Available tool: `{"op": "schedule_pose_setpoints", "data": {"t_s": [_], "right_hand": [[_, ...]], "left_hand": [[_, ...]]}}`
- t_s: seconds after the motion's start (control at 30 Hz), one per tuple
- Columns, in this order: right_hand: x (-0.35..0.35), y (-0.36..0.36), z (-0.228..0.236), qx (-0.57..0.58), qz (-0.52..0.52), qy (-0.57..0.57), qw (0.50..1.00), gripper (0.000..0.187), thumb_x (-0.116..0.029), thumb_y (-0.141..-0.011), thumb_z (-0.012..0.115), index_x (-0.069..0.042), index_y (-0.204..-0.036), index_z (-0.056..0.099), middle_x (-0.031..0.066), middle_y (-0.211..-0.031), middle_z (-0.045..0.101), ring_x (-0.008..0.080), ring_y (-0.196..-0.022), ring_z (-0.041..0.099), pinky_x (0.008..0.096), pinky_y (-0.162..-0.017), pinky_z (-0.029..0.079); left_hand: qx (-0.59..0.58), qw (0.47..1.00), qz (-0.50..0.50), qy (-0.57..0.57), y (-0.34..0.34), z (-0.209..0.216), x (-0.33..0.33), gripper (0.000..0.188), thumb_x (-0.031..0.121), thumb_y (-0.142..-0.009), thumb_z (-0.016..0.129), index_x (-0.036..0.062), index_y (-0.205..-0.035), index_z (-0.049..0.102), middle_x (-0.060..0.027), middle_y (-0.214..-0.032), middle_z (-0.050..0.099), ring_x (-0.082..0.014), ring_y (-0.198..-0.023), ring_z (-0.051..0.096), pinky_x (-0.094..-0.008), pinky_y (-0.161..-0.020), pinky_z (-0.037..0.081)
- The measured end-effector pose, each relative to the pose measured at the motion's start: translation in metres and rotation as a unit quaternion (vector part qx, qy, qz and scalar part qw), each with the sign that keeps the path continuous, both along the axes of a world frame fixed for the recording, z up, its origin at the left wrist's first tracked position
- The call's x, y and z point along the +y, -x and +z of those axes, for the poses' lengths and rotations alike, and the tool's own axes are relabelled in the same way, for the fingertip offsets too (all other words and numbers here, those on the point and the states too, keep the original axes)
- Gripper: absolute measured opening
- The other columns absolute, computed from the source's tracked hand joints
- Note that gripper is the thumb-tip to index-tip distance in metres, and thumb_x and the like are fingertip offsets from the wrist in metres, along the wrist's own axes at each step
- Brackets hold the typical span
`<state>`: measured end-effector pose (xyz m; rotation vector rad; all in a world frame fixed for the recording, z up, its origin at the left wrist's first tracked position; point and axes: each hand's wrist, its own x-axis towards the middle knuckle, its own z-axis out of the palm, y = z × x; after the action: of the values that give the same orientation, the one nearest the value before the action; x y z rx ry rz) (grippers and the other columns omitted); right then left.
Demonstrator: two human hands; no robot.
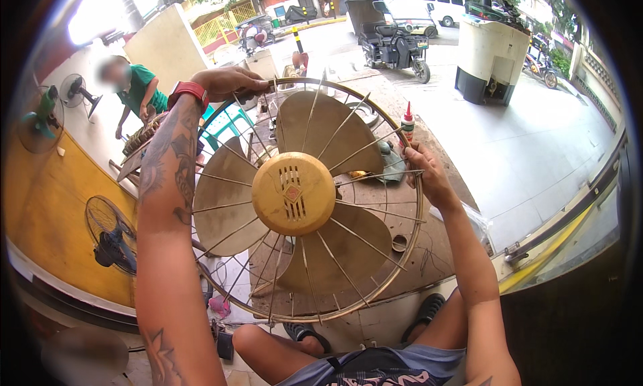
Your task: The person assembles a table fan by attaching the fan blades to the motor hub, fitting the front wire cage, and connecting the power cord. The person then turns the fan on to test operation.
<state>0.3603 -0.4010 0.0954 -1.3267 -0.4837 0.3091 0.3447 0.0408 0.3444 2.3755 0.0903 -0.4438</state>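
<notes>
Head view: caged fan is clasped at its rim by left hand at eleven o'clock and right hand at two.

Brown, stained counter is partly blocked fr. view. On its RH side a white-&-red btl. w/ pointed red cap is stood upright; just nearer, a grey-green item is seen, type unclr. Farther L, a round metallic item is part-hidden. Twd. near RH corner, a sm. round cup is placed, w/ thin wire strewn nr. it.
</notes>
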Motion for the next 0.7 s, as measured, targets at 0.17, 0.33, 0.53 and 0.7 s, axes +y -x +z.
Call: {"op": "schedule_pose_setpoints", "data": {"t_s": [0.17,0.33,0.53,0.7], "right_hand": [[-0.003,0.001,0.007,-0.04,0.01,0.037,0.998,0.035,-0.038,-0.108,0.06,-0.007,-0.124,0.058,-0.0035,-0.089,0.053,0.0043,-0.07,0.053,0.0211,-0.06,0.047],[0.001,0.004,0.012,-0.047,0.013,0.037,0.998,0.037,-0.04,-0.109,0.058,-0.007,-0.125,0.058,-0.0029,-0.086,0.052,0.0052,-0.068,0.054,0.0225,-0.059,0.049],[-0.001,0.005,0.01,-0.064,-0.036,0.081,0.994,0.039,-0.039,-0.107,0.059,-0.004,-0.125,0.058,-0.0004,-0.088,0.055,0.0091,-0.077,0.058,0.0265,-0.066,0.052],[-0.017,-0.014,0.023,-0.038,0.023,0.118,0.992,0.05,-0.041,-0.104,0.064,-0.002,-0.135,0.059,0.0058,-0.103,0.063,0.0135,-0.097,0.06,0.0315,-0.089,0.05]], "left_hand": [[-0.002,0.995,0.051,0.087,0.005,-0.009,0.002,0.03,0.031,-0.107,0.064,0.0045,-0.119,0.072,0.0057,-0.089,0.063,-0.0048,-0.072,0.053,-0.0219,-0.061,0.044],[-0.006,0.99,0.088,0.11,0.003,-0.01,-0.002,0.033,0.035,-0.105,0.066,0.0057,-0.12,0.071,0.0025,-0.097,0.069,-0.0081,-0.083,0.062,-0.0263,-0.072,0.054],[0.005,0.997,-0.002,0.083,-0.023,-0.011,-0.026,0.046,0.044,-0.111,0.054,0.0035,-0.126,0.069,0.0008,-0.094,0.068,-0.009,-0.084,0.064,-0.0261,-0.075,0.057],[-0.045,0.999,0.012,-0.028,-0.032,-0.018,-0.033,0.048,0.047,-0.109,0.057,0.004,-0.116,0.076,0.0042,-0.075,0.052,-0.0076,-0.067,0.049,-0.0276,-0.057,0.044]]}}
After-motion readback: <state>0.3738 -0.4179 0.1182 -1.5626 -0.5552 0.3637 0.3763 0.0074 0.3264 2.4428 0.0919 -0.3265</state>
